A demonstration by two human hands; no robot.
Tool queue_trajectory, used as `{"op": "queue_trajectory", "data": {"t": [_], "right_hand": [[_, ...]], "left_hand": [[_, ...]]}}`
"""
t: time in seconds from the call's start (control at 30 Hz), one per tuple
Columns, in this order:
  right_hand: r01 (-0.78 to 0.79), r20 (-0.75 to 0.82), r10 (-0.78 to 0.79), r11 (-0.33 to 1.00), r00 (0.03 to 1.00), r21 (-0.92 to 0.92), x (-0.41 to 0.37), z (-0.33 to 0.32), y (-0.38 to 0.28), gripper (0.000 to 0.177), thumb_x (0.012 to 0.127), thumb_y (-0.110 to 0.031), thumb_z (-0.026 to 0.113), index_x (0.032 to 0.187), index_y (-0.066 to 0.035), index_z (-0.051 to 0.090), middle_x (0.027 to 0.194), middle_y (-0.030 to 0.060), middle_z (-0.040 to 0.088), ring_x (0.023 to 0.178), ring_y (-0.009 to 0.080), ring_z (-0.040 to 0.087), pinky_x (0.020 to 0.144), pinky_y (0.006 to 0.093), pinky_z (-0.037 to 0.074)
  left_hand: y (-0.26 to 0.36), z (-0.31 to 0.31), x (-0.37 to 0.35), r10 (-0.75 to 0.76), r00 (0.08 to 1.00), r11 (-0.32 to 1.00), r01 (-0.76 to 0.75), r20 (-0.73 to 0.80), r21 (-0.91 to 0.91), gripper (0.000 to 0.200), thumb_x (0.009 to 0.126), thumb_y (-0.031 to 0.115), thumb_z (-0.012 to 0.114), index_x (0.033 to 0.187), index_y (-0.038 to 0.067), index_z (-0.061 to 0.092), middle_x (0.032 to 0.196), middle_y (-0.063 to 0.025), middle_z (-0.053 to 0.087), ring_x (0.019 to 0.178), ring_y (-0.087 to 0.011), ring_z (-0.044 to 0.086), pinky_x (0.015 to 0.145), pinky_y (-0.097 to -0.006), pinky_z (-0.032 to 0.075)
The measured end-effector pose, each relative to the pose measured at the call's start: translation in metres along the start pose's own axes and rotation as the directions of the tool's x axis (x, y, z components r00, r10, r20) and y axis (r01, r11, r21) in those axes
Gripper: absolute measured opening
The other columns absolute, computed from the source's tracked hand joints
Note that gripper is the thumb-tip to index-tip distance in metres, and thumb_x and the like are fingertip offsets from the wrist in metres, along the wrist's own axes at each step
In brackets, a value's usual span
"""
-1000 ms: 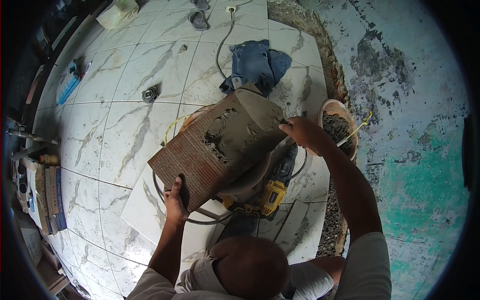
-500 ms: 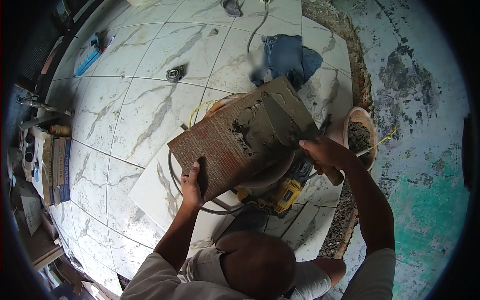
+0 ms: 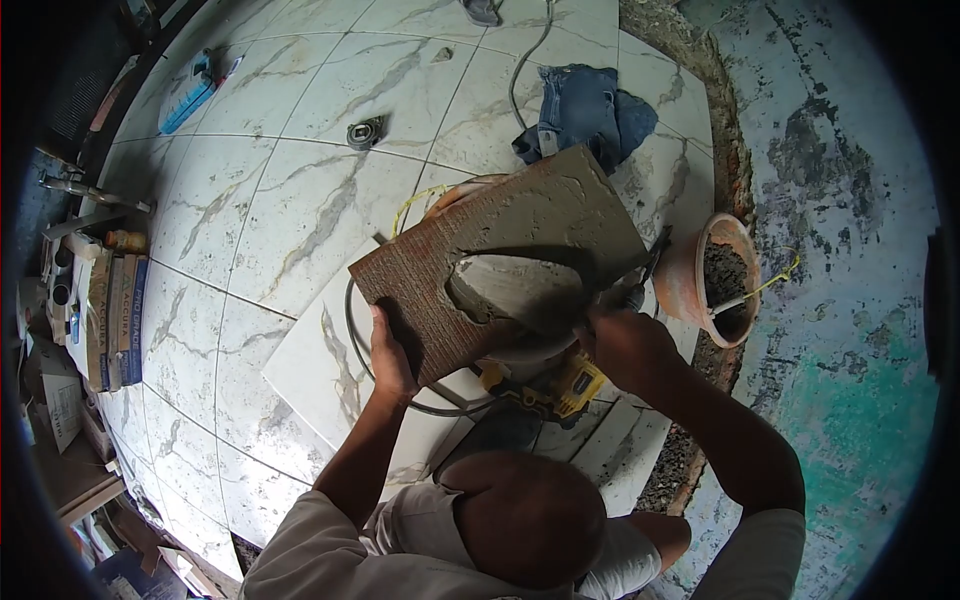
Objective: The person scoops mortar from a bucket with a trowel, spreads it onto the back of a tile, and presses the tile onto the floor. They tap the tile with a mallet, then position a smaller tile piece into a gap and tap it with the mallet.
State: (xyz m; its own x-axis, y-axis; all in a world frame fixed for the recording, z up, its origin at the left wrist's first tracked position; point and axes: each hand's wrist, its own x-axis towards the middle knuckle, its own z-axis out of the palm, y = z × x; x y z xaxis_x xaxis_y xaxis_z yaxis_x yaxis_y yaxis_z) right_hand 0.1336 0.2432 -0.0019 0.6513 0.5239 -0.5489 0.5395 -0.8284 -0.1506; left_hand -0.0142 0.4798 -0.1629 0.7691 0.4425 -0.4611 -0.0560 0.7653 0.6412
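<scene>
My left hand grips the near left edge of a tile held face down, its ribbed brown back up. Grey mortar covers the far half of that back. My right hand holds a trowel, whose blade lies flat on the tile and spreads mortar across its middle. The trowel's handle is hidden inside my fist.
An orange bucket of mortar stands at the right by the rough wall. A yellow power tool and a loose white tile lie under the held tile. A blue cloth, a cable, boxes and a knee are around.
The trowel has swept from the tile's far right edge down to its middle, dragging mortar toward me. My right hand moved nearer to me. The view shifted slightly left.
</scene>
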Motion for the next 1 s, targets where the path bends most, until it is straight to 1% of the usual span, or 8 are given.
{"op": "queue_trajectory", "data": {"t": [0.13,0.27,0.33,0.4,0.67,0.77,0.87,1.0], "right_hand": [[-0.039,-0.123,0.035,0.999,0.992,-0.027,0.008,-0.014,0.015,0.037,0.097,-0.036,0.051,0.095,-0.001,0.060,0.080,0.0211,0.066,0.080,0.0386,0.067,0.075,0.0491,0.053],[-0.115,0.004,0.116,0.977,0.993,0.182,0.004,-0.017,0.034,0.044,0.098,-0.039,0.050,0.099,0.004,0.059,0.074,0.0181,0.065,0.068,0.0318,0.067,0.064,0.0426,0.055],[-0.416,0.391,0.238,0.776,0.889,0.474,-0.010,-0.010,0.032,0.049,0.098,-0.043,0.049,0.103,0.005,0.058,0.069,0.0113,0.061,0.059,0.0209,0.064,0.054,0.0352,0.054],[-0.484,0.512,0.182,0.680,0.839,0.551,-0.021,-0.003,0.023,0.049,0.098,-0.045,0.050,0.107,0.003,0.058,0.068,0.0072,0.057,0.057,0.0157,0.061,0.050,0.0304,0.053],[-0.198,0.380,0.025,0.884,0.924,0.424,-0.040,0.019,0.009,0.049,0.098,-0.045,0.049,0.114,-0.001,0.060,0.071,0.0073,0.061,0.058,0.0147,0.060,0.056,0.0310,0.052],[-0.406,0.597,0.102,0.821,0.796,0.401,-0.046,0.000,0.002,0.049,0.097,-0.046,0.051,0.113,-0.001,0.061,0.073,0.0073,0.061,0.060,0.0144,0.061,0.057,0.0312,0.051],[-0.379,0.700,0.032,0.858,0.713,0.346,-0.050,-0.011,0.003,0.049,0.098,-0.047,0.048,0.105,0.000,0.063,0.071,0.0089,0.062,0.064,0.0162,0.063,0.062,0.0322,0.052],[-0.289,0.602,-0.043,0.849,0.797,0.443,-0.044,0.001,-0.008,0.047,0.098,-0.045,0.048,0.103,-0.001,0.064,0.072,0.0104,0.064,0.067,0.0217,0.066,0.067,0.0367,0.053]], "left_hand": [[0.003,0.005,-0.002,0.010,1.000,0.999,-0.009,-0.027,0.040,0.073,0.098,0.057,0.038,0.146,0.002,0.026,0.144,-0.0157,0.039,0.131,-0.0292,0.042,0.111,-0.0424,0.033],[0.002,0.002,0.000,0.026,1.000,0.999,-0.026,-0.012,0.028,0.072,0.099,0.055,0.037,0.146,0.002,0.026,0.144,-0.0160,0.040,0.131,-0.0300,0.042,0.111,-0.0434,0.033],[0.001,0.000,-0.001,0.009,1.000,1.000,-0.008,-0.020,0.026,0.072,0.100,0.055,0.037,0.146,0.002,0.026,0.143,-0.0160,0.040,0.131,-0.0303,0.042,0.111,-0.0437,0.034],[0.002,0.004,-0.002,0.009,0.999,0.999,-0.007,-0.031,0.051,0.072,0.099,0.055,0.037,0.146,0.002,0.026,0.144,-0.0159,0.040,0.131,-0.0306,0.042,0.110,-0.0442,0.034],[0.005,0.008,-0.004,0.027,0.999,0.997,-0.024,-0.034,0.075,0.072,0.099,0.056,0.036,0.146,0.003,0.026,0.143,-0.0160,0.040,0.131,-0.0305,0.043,0.111,-0.0445,0.034],[0.007,0.012,-0.006,0.005,0.999,0.998,-0.003,-0.041,0.060,0.072,0.099,0.055,0.037,0.147,0.003,0.026,0.143,-0.0155,0.040,0.131,-0.0299,0.042,0.111,-0.0440,0.033],[0.001,0.004,0.000,0.026,0.998,0.998,-0.023,-0.048,0.066,0.070,0.099,0.054,0.039,0.147,0.003,0.028,0.145,-0.0143,0.040,0.132,-0.0290,0.041,0.111,-0.0438,0.032],[0.008,-0.008,0.009,-0.027,1.000,0.999,0.027,-0.003,0.020,0.067,0.099,0.050,0.042,0.146,0.003,0.031,0.146,-0.0131,0.040,0.132,-0.0283,0.041,0.111,-0.0442,0.032]]}}
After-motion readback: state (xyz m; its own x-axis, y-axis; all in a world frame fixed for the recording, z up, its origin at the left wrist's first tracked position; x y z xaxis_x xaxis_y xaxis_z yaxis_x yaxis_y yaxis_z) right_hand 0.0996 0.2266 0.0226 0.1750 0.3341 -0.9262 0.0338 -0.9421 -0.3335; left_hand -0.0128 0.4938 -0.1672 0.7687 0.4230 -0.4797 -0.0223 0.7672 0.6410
